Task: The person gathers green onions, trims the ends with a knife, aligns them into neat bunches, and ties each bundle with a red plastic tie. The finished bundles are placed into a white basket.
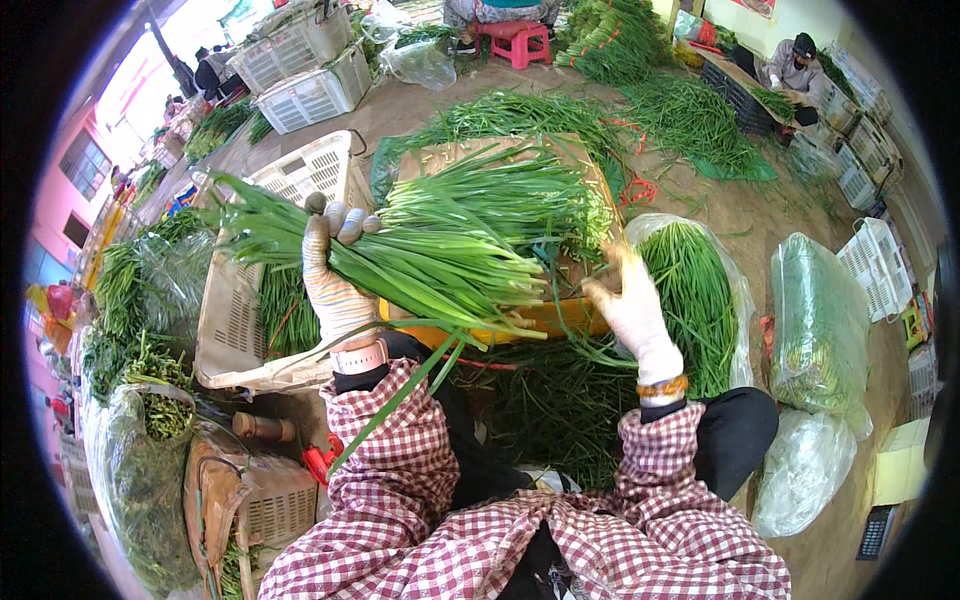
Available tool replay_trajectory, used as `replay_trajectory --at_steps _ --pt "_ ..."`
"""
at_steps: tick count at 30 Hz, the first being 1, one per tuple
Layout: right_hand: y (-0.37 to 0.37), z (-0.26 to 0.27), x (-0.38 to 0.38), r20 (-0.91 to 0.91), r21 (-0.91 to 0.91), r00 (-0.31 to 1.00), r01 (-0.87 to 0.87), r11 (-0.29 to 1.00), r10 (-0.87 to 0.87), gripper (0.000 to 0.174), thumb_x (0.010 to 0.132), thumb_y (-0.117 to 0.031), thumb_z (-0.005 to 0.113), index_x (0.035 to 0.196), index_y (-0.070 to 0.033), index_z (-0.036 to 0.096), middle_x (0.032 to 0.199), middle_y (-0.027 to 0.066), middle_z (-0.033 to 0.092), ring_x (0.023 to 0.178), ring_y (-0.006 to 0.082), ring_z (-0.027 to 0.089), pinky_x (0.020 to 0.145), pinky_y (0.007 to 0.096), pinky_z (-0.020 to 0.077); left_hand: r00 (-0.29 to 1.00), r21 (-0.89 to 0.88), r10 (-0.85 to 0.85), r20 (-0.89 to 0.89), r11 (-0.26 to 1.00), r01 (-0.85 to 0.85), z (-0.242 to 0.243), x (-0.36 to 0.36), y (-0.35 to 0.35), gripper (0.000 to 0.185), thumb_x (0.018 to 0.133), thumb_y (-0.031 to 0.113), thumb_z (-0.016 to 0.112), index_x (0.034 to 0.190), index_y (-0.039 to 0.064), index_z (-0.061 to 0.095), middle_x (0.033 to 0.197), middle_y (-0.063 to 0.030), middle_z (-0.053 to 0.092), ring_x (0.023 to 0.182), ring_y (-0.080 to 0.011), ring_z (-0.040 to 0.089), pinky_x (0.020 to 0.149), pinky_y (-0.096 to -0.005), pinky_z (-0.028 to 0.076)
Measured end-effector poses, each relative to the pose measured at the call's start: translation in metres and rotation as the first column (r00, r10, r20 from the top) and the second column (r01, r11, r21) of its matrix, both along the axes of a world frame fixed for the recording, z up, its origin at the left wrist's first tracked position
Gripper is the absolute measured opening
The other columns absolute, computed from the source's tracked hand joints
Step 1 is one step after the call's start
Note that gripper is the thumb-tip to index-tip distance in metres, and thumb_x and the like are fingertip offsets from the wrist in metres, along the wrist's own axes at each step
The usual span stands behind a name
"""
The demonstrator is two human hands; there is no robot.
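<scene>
My left hand (334,262), in a striped knit glove, grips a bunch of green garlic chives (442,274). The leaf tips hang out to the left of my fist, and the pale stem ends point right. A few loose leaves droop over my left wrist. My right hand (626,300), in a pale glove, is blurred, with fingers apart near those stem ends; it holds nothing that I can see. Behind the bunch, more chives (487,195) lie across a board (592,154) on a yellow crate (420,322).
A white plastic crate (225,330) with chives stands at left. A plastic bag of chives (690,300) sits at right, beside a wrapped bundle (817,322). Leaf scraps (555,412) cover the floor between my legs. Another person (799,71) sits at the far right.
</scene>
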State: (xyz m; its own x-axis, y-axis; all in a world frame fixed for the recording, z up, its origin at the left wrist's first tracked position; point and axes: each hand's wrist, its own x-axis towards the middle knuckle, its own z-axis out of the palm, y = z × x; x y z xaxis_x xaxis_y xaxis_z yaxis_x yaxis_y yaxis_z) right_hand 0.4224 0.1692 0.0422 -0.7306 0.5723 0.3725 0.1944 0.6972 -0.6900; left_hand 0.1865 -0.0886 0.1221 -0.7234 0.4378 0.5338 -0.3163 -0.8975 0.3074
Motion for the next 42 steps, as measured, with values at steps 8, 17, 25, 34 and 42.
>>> replay_trajectory --at_steps 8,17,25,34,42 --pt "-0.037 0.093 -0.076 -0.28 -0.536 0.386 -0.823 0.191 0.879 0.088 0.086 -0.047 0.076 0.15 0.001 0.039 0.15 0.0134 0.048 0.139 0.0203 0.041 0.119 0.0375 0.0295 0.98 -0.115 -0.123 0.156 0.983 0.142 0.01 0.013 0.016 0.027 0.1 0.018 0.06 0.124 0.006 0.056 0.093 -0.0014 0.054 0.086 -0.0174 0.055 0.084 -0.0393 0.051" --pt "-0.044 0.022 0.009 0.089 -0.531 0.739 -0.532 0.66 0.668 0.031 0.097 -0.024 0.064 0.122 -0.005 0.065 0.075 0.0098 0.068 0.061 0.018 0.062 0.063 0.0314 0.0519 0.975 -0.053 -0.078 0.208 0.994 0.091 -0.014 0.0 -0.022 0.021 0.1 0.019 0.058 0.116 0.005 0.058 0.086 0.0014 0.048 0.079 -0.0146 0.051 0.08 -0.0356 0.048" --pt "-0.016 0.049 0.039 0.523 0.172 0.732 -0.593 0.787 0.437 0.066 0.08 -0.033 0.074 0.139 -0.01 0.055 0.135 0.0182 0.056 0.123 0.0361 0.056 0.103 0.0452 0.0479 0.978 0.073 -0.178 0.113 0.983 0.17 -0.013 0.009 -0.036 0.023 0.101 0.02 0.058 0.119 0.006 0.056 0.084 0.0028 0.044 0.077 -0.0116 0.048 0.08 -0.0339 0.044" --pt "-0.067 0.021 -0.061 -0.044 -0.658 0.649 -0.591 0.466 0.759 0.03 0.097 -0.022 0.067 0.118 -0.001 0.068 0.104 0.0041 0.071 0.098 0.0112 0.061 0.091 0.0291 0.0493 0.961 0.148 -0.221 0.169 0.969 0.197 -0.021 0.02 -0.044 0.027 0.101 0.022 0.058 0.123 0.006 0.055 0.085 0.0018 0.046 0.078 -0.0132 0.049 0.08 -0.035 0.043" --pt "-0.025 0.003 -0.014 0.128 -0.531 0.783 -0.464 0.709 0.609 0.041 0.096 -0.027 0.065 0.131 -0.007 0.059 0.116 0.007 0.068 0.102 0.0159 0.066 0.089 0.0312 0.0529 0.967 0.193 -0.172 0.188 0.972 0.135 -0.039 0.019 -0.055 0.026 0.102 0.023 0.057 0.122 0.006 0.056 0.085 0.0032 0.047 0.077 -0.011 0.049 0.079 -0.0337 0.043"
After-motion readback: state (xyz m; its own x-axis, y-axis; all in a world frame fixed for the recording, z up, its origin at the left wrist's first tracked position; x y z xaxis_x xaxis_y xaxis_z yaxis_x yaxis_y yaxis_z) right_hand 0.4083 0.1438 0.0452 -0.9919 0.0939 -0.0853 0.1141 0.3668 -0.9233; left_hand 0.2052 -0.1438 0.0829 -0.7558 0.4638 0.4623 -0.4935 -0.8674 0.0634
